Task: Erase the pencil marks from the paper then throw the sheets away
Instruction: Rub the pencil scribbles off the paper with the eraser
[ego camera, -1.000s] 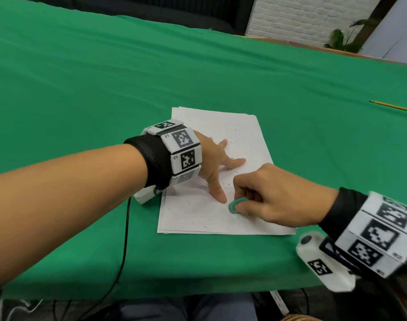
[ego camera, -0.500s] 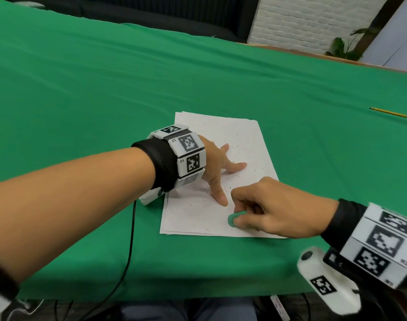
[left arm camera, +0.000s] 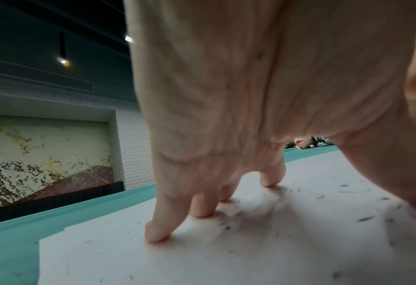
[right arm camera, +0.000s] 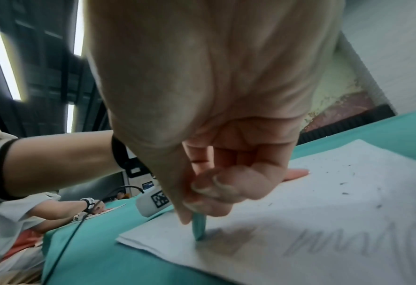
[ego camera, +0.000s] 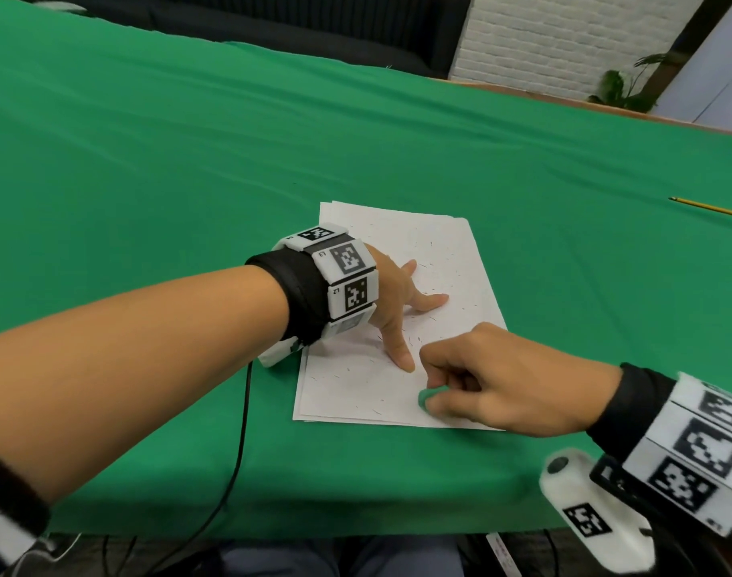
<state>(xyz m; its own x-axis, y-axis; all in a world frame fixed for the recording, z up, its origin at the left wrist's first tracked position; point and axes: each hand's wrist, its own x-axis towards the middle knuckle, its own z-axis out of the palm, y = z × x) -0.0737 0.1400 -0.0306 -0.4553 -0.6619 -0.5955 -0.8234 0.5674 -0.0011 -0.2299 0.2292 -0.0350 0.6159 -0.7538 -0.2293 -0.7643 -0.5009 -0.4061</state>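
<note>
Two hands are working over the stack of paper sheets [ego camera: 402, 310] lying near the 6 o'clock edge of the green tabletop [ego camera: 189, 168]. Left hand [ego camera: 391, 293] is spreading its straight fingers [left arm camera: 158, 229] and pressing them flat on the top sheet, pinning the stack. Right hand [ego camera: 497, 381] is pinching a small green eraser [ego camera: 427, 398] between thumb and curled fingertips, its edge touching the paper at the sheet's 5 o'clock corner; the right wrist view is showing the eraser [right arm camera: 198, 227] standing nearly upright on the sheet. Compared with a second ago, the eraser is sitting slightly further toward 6 o'clock on the page, and the left hand is holding much the same spot; judging from that, the rubbing is working down the sheet, with the erasing step in progress and the throwing away not yet begun. Grey zigzag pencil marks [right arm camera: 343, 244] are remaining at 3 o'clock of the eraser, so more strokes look needed. Dark eraser crumbs [ego camera: 418, 339] are scattering over the sheet. A yellow pencil [ego camera: 706, 207] is lying well apart at 2 o'clock. Wristbands [ego camera: 347, 276] are carrying black-and-white square code markers; tiny labels beside them look like "L2" and "L3", though too small for certainty. No brand is legible.
</note>
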